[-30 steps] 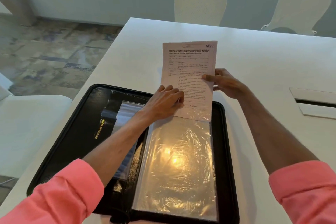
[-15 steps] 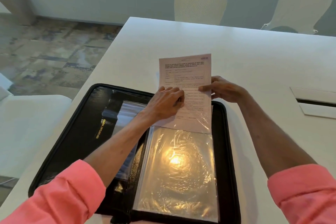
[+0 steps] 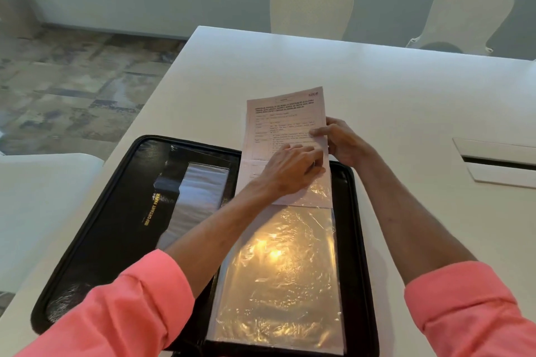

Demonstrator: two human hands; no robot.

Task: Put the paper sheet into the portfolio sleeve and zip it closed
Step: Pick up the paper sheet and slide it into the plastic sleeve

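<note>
A black zip portfolio [image 3: 116, 211] lies open on the white table [image 3: 406, 101]. On its right half lies a clear plastic sleeve [image 3: 278, 275] that glares under the light. A printed paper sheet [image 3: 285, 122] has its lower part inside the sleeve's top opening; its upper half sticks out over the table. My left hand [image 3: 290, 169] rests on the sheet at the sleeve's mouth with its fingers curled onto the paper. My right hand [image 3: 339, 139] pinches the sheet's right edge.
Two cream chairs [image 3: 311, 9] [image 3: 464, 17] stand beyond the table's far edge. A recessed cable hatch [image 3: 499, 162] sits in the tabletop at the right. A white seat [image 3: 34, 211] is beside the table at the left, over a tiled floor.
The sheet has slid down into the sleeve, so less of it shows above the portfolio. Both hands came toward me with it.
</note>
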